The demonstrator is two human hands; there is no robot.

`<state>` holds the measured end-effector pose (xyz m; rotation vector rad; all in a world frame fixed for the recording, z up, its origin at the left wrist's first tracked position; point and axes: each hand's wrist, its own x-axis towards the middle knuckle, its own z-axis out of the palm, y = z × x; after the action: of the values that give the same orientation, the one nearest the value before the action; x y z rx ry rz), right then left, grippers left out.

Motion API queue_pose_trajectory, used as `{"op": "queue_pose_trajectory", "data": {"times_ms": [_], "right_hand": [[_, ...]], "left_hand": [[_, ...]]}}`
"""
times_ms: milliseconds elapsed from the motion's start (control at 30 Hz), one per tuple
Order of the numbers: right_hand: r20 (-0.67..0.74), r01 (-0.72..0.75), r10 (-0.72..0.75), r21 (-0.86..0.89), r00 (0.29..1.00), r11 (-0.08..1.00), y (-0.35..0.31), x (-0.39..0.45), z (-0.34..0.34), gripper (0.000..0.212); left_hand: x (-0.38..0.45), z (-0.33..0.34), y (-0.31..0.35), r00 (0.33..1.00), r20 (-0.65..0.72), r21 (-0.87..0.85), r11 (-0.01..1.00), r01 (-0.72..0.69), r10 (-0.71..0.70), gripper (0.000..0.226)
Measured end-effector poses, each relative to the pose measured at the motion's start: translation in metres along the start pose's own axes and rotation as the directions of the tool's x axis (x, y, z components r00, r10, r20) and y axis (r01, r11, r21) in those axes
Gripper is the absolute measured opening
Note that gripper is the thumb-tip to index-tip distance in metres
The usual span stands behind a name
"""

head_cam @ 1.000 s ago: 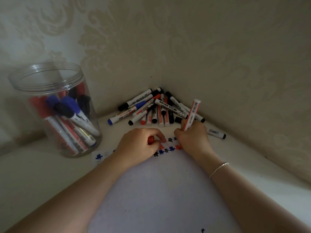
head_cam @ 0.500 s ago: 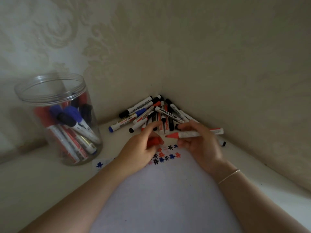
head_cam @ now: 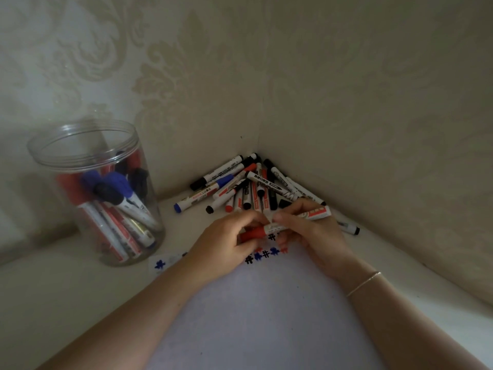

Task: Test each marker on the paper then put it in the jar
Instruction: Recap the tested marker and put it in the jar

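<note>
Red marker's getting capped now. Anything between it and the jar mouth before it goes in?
Nothing visible. The red marker sits in both hands, left hand on the cap, right hand on the barrel. The jar stands open-topped at left, bare surface between.

Red marker (head_cam: 296, 221): white barrel, red cap (head_cam: 253, 233) on its left end, lying near-horizontal above far edge of paper (head_cam: 256, 311), tilted up to right. Paper: white sheet flat on table, row of small red, blue, black test marks (head_cam: 264, 254) along far edge. Jar (head_cam: 90, 188): clear plastic, upright, lidless, left of paper, holding red, blue, black markers leaning inside. Marker pile (head_cam: 250, 185): loose heap beyond paper in wall corner; one black-capped marker (head_cam: 348, 227) apart, right of paper's far edge.
</note>
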<state>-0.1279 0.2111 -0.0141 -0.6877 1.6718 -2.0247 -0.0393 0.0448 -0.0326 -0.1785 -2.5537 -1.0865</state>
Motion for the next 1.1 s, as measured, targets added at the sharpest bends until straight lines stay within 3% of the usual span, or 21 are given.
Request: {"op": "queue_pose_trajectory", "data": {"times_ms": [100, 167, 200, 267, 333, 400, 533, 633, 767, 900, 1000, 1067, 1100], "right_hand": [[0.043, -0.097, 0.09, 0.208, 0.995, 0.973, -0.006, -0.001, -0.003, 0.042], [-0.095, -0.083, 0.113, 0.276, 0.989, 0.957, -0.006, 0.001, -0.003, 0.041], [-0.208, -0.036, 0.087, 0.239, 0.974, 0.97, -0.004, 0.002, -0.002, 0.031], [-0.403, 0.009, -0.007, 0.004, 0.915, 1.0, 0.002, 0.005, 0.001, 0.014], [-0.448, -0.005, -0.117, -0.261, 0.887, 0.965, 0.006, 0.006, 0.007, 0.014], [-0.394, 0.009, -0.156, -0.349, 0.906, 0.937, 0.005, 0.004, 0.016, 0.023], [-0.302, 0.101, -0.211, -0.343, 0.93, 0.934, -0.006, -0.007, 0.04, 0.045], [-0.345, 0.162, -0.236, -0.231, 0.908, 0.959, -0.026, -0.01, 0.051, 0.049], [-0.279, 0.167, -0.176, -0.056, 0.944, 0.984, -0.083, 0.005, 0.069, 0.041], [-0.186, 0.185, -0.148, 0.195, 0.971, 0.963, -0.128, 0.042, 0.108, 0.035], [-0.065, 0.05, -0.031, 0.311, 0.997, 0.949, -0.133, 0.073, 0.136, 0.036], [0.021, -0.095, 0.093, 0.222, 0.995, 0.97, -0.117, 0.091, 0.143, 0.037], [0.023, -0.106, 0.106, -0.015, 0.994, 0.994, -0.104, 0.098, 0.142, 0.029]], "left_hand": [[0.0, -0.004, 0.005, 0.999, -0.032, -0.108, 0.994, 0.015, -0.019, 0.027], [0.0, -0.005, 0.008, 0.997, -0.001, -0.171, 0.982, 0.075, -0.077, 0.024], [-0.001, -0.005, 0.008, 0.996, 0.025, -0.166, 0.982, 0.092, -0.09, 0.021], [-0.003, -0.004, 0.008, 0.995, 0.051, -0.117, 0.989, 0.095, -0.09, 0.017], [-0.002, -0.004, 0.008, 0.994, 0.035, -0.098, 0.99, 0.105, -0.102, 0.017], [-0.001, -0.005, 0.008, 0.994, -0.032, -0.106, 0.989, 0.102, -0.105, 0.03], [-0.001, -0.011, 0.014, 0.955, -0.247, -0.17, 0.978, 0.123, -0.163, 0.057], [0.005, -0.028, 0.039, 0.919, -0.37, -0.145, 0.985, 0.089, -0.138, 0.052], [0.023, -0.085, 0.087, 0.868, -0.492, 0.067, 0.997, -0.041, 0.068, 0.033], [0.037, -0.142, 0.114, 0.778, -0.628, -0.078, 0.996, -0.038, -0.02, 0.023], [0.039, -0.173, 0.111, 0.685, -0.727, -0.103, 0.994, -0.032, -0.053, 0.023], [0.034, -0.195, 0.101, 0.589, -0.808, -0.019, 1.0, -0.019, -0.004, 0.02], [0.03, -0.208, 0.095, 0.553, -0.832, 0.06, 0.998, 0.009, 0.045, 0.02]]}}
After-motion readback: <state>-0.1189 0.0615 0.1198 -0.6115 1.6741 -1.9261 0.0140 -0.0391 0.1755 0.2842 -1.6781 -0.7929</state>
